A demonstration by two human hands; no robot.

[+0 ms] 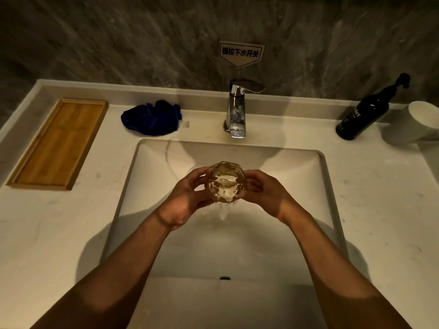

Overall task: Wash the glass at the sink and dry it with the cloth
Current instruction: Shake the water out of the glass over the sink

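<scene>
- Our left hand (187, 198) and right hand (266, 193) clasp one faceted clear glass (224, 181) over the white rectangular sink (327, 186); water spills from it.
- One crumpled blue cloth (150, 117) lies left of one chrome faucet (236, 108).
- One bamboo tray (59, 143), one black pump bottle (365, 112), one white cup (413, 124).

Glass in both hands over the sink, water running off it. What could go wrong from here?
1. The glass is wet and faceted, held only at its sides by the left hand and right hand; it could slip into the sink.
2. The cloth lies back left on the counter, so reaching for it likely leaves a one-hand grip.
</scene>
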